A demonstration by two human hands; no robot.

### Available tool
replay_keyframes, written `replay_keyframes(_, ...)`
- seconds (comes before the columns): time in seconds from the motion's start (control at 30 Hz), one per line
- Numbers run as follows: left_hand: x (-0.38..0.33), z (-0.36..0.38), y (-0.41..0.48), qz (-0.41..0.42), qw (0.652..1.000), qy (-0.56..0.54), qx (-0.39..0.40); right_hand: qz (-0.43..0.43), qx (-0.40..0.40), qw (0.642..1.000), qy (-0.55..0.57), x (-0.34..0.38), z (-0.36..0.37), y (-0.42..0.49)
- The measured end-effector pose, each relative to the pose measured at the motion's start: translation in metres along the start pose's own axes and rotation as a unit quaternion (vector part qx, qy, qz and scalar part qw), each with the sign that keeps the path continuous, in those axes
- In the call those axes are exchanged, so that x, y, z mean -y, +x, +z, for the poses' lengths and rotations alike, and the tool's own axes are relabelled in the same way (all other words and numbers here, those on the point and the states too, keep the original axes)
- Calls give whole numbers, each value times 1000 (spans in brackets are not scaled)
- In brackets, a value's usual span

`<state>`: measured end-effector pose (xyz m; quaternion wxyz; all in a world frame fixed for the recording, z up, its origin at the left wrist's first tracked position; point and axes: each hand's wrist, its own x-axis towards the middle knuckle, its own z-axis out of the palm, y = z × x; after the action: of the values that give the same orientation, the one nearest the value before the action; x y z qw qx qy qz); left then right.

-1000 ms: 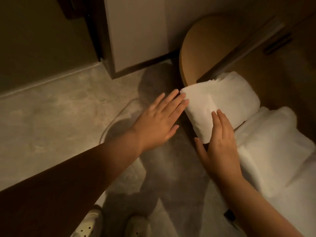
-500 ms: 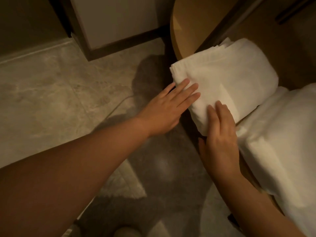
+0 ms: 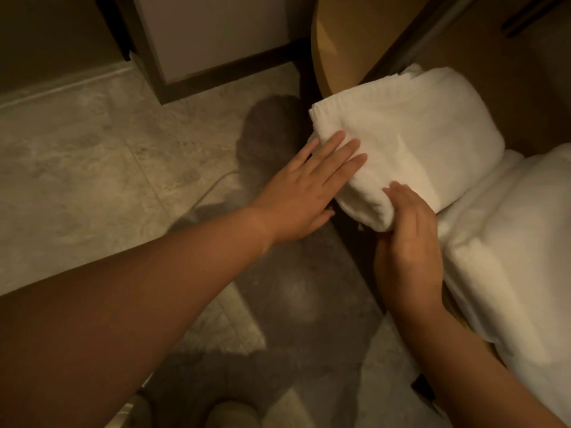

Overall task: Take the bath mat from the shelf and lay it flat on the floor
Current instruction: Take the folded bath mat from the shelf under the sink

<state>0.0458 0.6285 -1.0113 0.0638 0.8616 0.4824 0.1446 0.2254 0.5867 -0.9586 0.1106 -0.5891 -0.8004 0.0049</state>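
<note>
Pale, marble-veined tile floor spreads out to the left of both hands, smooth and dimly lit, crossed by the person's dark shadow. Beyond the left hand's fingertips stands a cabinet with a light flat panel and a dark frame that meets the floor. Above the right hand a rounded, tan wooden shelf edge curves away, smooth and matte. Just right of the right wrist sits a large stack of thick white towels, plush and soft-edged. The folded bath mat is still on the shelf, directly ahead of both hands: a bulky white terry bundle with a stitched hem along its far edge and a rounded fold at its near corner. The left hand lies flat and spread, fingers straight, resting on the mat's left side without gripping. The right hand curls around the near corner, fingers on top; the thumb seems tucked beneath, though the fold hides it. Below the left forearm, two pale shoe toes show faintly
</note>
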Motion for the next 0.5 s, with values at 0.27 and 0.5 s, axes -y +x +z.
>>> replay_keyframes(0.27,-4,-89,-24,-42,998,-41,9,2,19,993,116,58,-86,8)
replay_keyframes(0.5,-2,-223,-65,-80,995,-64,-1,100,63,959,256,128,-186,14)
